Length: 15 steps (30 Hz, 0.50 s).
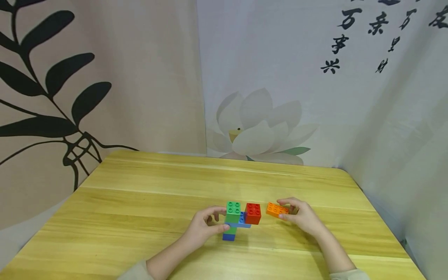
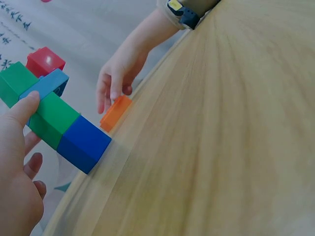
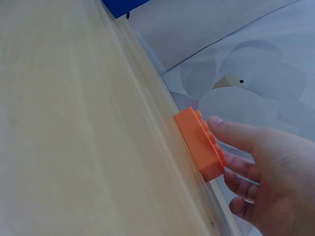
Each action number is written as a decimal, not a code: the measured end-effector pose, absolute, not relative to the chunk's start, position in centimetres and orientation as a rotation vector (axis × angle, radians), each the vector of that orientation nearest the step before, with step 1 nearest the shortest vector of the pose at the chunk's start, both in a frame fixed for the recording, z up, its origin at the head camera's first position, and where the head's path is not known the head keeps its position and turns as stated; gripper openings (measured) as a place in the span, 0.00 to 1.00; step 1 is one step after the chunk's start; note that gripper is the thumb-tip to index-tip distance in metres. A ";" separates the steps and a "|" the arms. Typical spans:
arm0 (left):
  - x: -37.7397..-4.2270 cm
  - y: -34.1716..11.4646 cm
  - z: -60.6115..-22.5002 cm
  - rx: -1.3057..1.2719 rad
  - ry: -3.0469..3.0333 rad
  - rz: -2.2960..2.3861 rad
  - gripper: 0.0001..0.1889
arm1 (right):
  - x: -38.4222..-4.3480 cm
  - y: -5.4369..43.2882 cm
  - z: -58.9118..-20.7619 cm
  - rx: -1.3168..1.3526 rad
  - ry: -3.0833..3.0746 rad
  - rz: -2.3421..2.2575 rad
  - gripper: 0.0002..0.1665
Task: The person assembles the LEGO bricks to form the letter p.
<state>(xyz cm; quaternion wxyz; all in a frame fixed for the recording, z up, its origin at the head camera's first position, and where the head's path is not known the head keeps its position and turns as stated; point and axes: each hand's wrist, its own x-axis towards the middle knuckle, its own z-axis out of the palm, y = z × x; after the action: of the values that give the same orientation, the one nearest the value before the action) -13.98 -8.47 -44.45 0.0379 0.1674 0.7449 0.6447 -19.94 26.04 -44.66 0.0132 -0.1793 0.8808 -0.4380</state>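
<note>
My left hand pinches a stack of toy building bricks, its thumb across the front where a light blue brick meets a green one. From the bottom the stack runs dark blue brick, green brick, light blue brick and upper green brick. A red brick sits on the light blue brick's right end. To the right, my right hand has thumb and fingers around the right end of an orange brick, studs up close on the table. Part of its grip is hidden.
The wooden table spreads around both hands. Behind it hangs a cloth backdrop printed with leaves, a lotus and writing. More cloth closes in the right side. A dark band circles my right wrist.
</note>
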 end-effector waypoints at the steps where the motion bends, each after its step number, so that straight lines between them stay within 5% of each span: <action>1: -14.0 -8.5 -44.5 0.514 2.282 1.979 0.21 | -20.0 26.0 -44.8 -0.552 2.744 -1.363 0.26; 15: -14.0 -8.5 -44.5 0.513 2.291 1.975 0.21 | -20.1 26.0 -45.7 -0.466 2.738 -1.384 0.23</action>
<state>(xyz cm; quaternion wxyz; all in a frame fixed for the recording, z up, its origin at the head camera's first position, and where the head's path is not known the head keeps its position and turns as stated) -14.01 -8.48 -44.52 0.0369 0.1672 0.7461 0.6434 -20.10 25.95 -45.67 0.0193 -0.1503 0.8821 -0.4460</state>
